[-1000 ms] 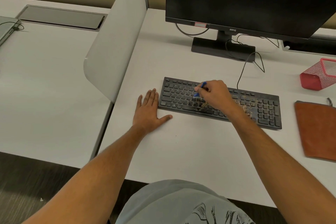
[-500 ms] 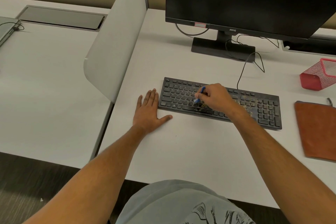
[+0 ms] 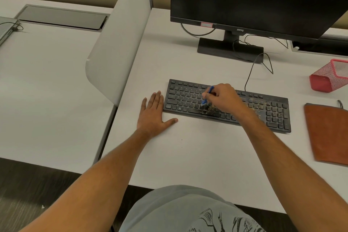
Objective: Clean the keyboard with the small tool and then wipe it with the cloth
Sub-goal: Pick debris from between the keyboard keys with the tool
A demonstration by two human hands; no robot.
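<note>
Left hand (image 3: 153, 114) lies flat on the bench (image 3: 197, 156), grip released, fingers touching the keyboard's (image 3: 184, 98) left edge. Right hand (image 3: 223, 98) pinches the blue tool (image 3: 207, 97) — tip down on the crumb-strewn middle keys. Cloth (image 3: 327, 133) lies right of the keyboard — apart.

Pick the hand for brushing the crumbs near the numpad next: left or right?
Right. The right hand already grips the blue brush over the keyboard, on the crumbs' side. The left hand lies flat on the desk at the far end.
</note>
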